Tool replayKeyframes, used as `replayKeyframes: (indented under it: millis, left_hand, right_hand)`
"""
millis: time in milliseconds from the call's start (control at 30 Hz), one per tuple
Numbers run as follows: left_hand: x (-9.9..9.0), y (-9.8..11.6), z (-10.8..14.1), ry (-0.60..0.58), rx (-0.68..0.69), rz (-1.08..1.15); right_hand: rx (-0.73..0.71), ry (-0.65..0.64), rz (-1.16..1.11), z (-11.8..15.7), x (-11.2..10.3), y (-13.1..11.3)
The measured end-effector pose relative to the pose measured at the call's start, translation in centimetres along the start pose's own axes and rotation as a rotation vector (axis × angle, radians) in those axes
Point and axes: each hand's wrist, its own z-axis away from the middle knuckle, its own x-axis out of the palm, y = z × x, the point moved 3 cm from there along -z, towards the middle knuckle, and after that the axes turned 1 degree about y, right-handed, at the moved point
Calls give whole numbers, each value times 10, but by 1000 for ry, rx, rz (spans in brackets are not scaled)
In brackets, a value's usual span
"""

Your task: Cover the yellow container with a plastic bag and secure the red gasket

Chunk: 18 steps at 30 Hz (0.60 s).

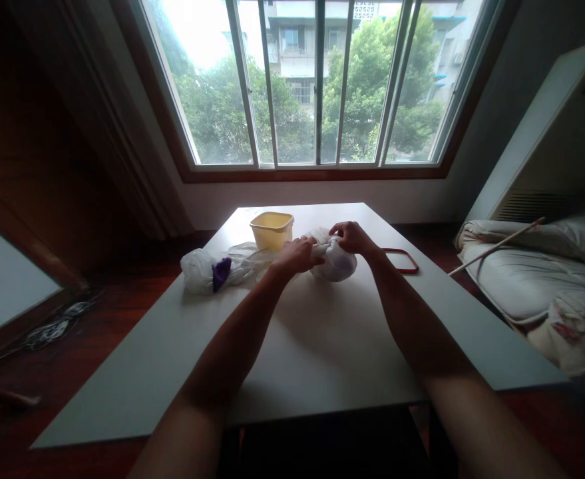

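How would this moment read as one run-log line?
Left hand, right hand: holding rounded white plastic bag bundle | open yellow square plastic tub: left of bundle | red rounded rectangular frame: right of bundle

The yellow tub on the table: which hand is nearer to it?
Left. The left hand is close by, towards the person and slightly right of the yellow tub; the right hand is farther right, at the white bag.

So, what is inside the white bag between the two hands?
Only a pale, rounded bulge shows in the white bag; its cloudy plastic covers the contents, which I cannot identify. The left hand and right hand partly hide its top.
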Motion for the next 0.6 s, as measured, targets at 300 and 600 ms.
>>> replayKeyframes:
  millis: [300,600]
  left_hand:
    - [-18,-24,-3,-4,-71,55]
    - [-36,-20,3,176,-60,55]
  right_hand:
    - [117,-13,59,-2,8,26]
    - [-21,-204,-392,2,-6,15]
